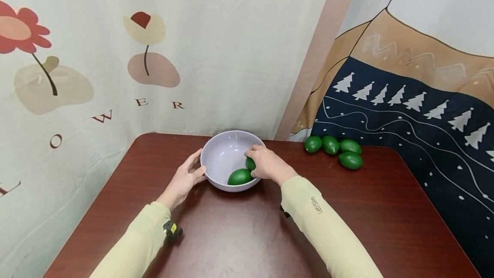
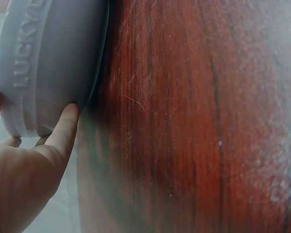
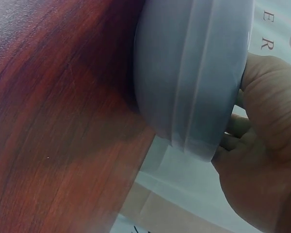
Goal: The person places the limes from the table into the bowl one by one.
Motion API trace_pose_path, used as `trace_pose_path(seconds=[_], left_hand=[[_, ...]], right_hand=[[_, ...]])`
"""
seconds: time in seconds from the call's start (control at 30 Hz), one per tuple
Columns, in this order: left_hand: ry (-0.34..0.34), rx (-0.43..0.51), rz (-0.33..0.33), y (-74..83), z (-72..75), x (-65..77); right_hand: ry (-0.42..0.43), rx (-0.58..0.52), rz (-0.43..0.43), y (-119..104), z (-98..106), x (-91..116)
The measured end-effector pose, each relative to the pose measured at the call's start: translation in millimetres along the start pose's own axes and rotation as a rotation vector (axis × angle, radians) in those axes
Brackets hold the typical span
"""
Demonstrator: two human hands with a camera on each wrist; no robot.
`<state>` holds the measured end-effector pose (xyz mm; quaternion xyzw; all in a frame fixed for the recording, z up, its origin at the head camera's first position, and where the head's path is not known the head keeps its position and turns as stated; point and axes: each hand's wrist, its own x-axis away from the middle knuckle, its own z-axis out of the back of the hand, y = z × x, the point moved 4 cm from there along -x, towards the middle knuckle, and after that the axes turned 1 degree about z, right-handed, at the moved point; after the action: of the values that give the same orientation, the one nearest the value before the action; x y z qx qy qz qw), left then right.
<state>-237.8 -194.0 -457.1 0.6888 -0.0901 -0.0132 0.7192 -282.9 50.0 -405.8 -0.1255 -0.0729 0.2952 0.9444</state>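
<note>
A pale lavender bowl [image 1: 224, 153] stands near the table's back edge, with raised letters on its outside in the left wrist view. Against its left side, my left hand [image 1: 186, 179] holds the bowl, thumb by the rim and fingers on the outer wall. My right hand [image 1: 268, 165] reaches over the right rim and grips a green lime [image 1: 250, 164] inside, partly hidden by the fingers. Another lime [image 1: 239, 177] lies at the bowl's front, beside the gripped one. From the right wrist view, the bowl's wall [image 3: 189, 73] covers most of that hand's fingers.
Several more green limes [image 1: 350, 160] lie in a group at the back right of the dark red wooden table [image 1: 231, 235]. A printed curtain [image 1: 231, 55] hangs right behind the table's back edge. Dark cloth with white trees [image 1: 405, 119] borders the right side.
</note>
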Motion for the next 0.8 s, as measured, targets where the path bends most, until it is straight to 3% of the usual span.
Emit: trace_pose_path(seconds=[0.5,0.8], left_hand=[[0.002,0.007,0.012,-0.3,-0.5,1.1],[-0.001,0.001,0.013,-0.3,-0.4,0.3]], right_hand=[[-0.029,0.111,0.016,-4.3,-4.1,-4.9],[-0.042,0.123,-0.003,-5.1,-5.4,-5.0]])
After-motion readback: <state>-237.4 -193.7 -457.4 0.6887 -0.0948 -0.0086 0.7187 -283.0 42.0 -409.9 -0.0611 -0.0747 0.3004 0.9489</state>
